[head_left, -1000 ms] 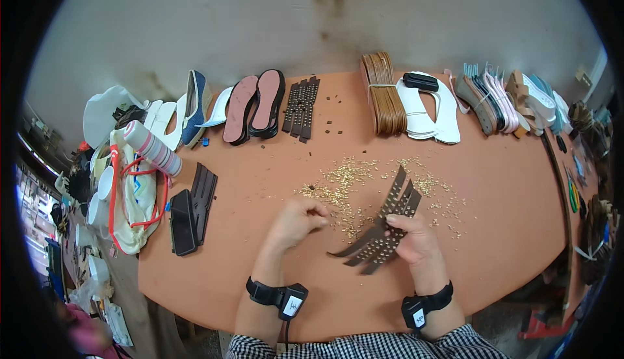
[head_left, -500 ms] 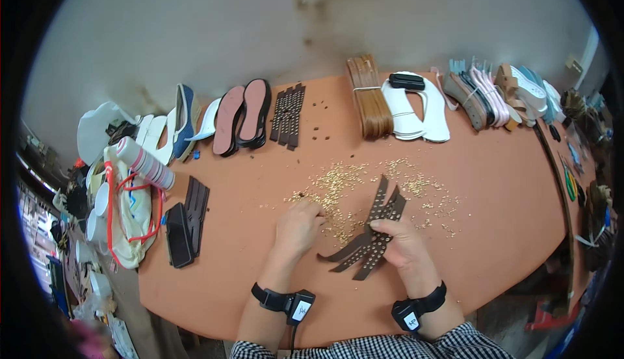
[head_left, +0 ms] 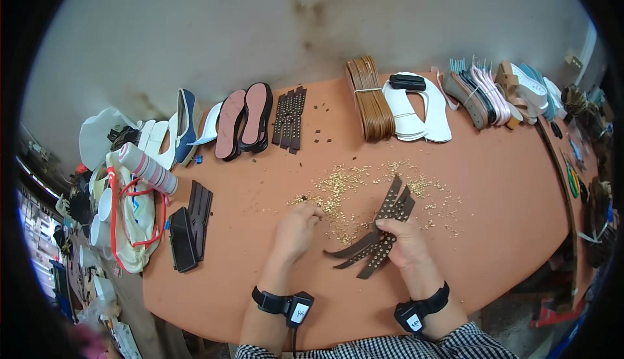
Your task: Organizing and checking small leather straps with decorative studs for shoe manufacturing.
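Head view: from where I stand, two bare hands work over an orange-brown table (head_left: pixel 494 248), a boxy black wristband on each arm.
Right hand: closed on the middle of the strap piece, thumb (head_left: pixel 389 224) on top, fingers mostly hidden beneath; the hand (head_left: pixel 406 241) is right of centre.
Strap piece: the dark-brown strap piece (head_left: pixel 378 247), set with rows of shiny studs, hangs aslant from that grip, its strips fanned at both ends; I can't tell whether the lower tips touch the table.
Left hand: the left hand (head_left: pixel 296 232) is curled, fingers bent together at the near-left edge of the scatter; whether anything is pinched there, I cannot tell.
Gold studs: small gold studs (head_left: pixel 340 187) lie strewn beyond and between the hands.
Far edge, left to right: blue shoe (head_left: pixel 187 122), pink-topped soles (head_left: pixel 258 109), another studded piece (head_left: pixel 290 120), tied brown strips (head_left: pixel 372 107), white sole shapes (head_left: pixel 438 117).
Left side: black oblong case (head_left: pixel 182 242) against dark strips (head_left: pixel 202 213), near a striped cup stack (head_left: pixel 151 169).
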A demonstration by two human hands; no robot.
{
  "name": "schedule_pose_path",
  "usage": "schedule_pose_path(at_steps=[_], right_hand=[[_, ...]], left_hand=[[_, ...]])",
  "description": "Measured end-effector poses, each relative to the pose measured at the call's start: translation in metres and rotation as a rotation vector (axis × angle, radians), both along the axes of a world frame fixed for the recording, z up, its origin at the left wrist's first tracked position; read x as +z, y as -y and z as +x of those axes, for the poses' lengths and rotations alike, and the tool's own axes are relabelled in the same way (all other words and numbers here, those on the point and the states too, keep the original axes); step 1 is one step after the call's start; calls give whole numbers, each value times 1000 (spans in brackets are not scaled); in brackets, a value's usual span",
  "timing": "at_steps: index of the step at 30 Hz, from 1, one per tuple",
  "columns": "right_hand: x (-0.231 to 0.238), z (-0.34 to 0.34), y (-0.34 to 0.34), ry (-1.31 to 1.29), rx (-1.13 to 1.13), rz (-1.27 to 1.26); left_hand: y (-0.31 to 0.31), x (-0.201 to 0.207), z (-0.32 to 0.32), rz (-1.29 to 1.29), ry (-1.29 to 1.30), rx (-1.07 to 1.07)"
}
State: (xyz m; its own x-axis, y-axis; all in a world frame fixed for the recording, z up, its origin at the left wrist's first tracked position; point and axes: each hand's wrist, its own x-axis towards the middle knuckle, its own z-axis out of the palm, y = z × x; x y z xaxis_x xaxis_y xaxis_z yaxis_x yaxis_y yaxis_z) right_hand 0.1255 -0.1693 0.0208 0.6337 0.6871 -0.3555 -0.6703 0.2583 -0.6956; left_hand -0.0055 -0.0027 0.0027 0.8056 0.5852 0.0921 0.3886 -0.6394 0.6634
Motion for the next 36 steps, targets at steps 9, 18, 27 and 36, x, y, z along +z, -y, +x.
schedule_pose_path(at_steps=[9, 18, 27, 36], right_hand=[[-3, 10, 6, -192, 113, 45], [-15, 13, 4, -460, 216, 191], [-14, 7, 3, -525, 182, 261], [-4, 5, 4, -438, 288, 331]], left_hand=[[3, 8, 0, -141, -45, -87], [8, -7, 14, 202, 15, -144], [16, 7, 12, 329, -38, -155], [19, 3, 13, 267, -3, -48]])
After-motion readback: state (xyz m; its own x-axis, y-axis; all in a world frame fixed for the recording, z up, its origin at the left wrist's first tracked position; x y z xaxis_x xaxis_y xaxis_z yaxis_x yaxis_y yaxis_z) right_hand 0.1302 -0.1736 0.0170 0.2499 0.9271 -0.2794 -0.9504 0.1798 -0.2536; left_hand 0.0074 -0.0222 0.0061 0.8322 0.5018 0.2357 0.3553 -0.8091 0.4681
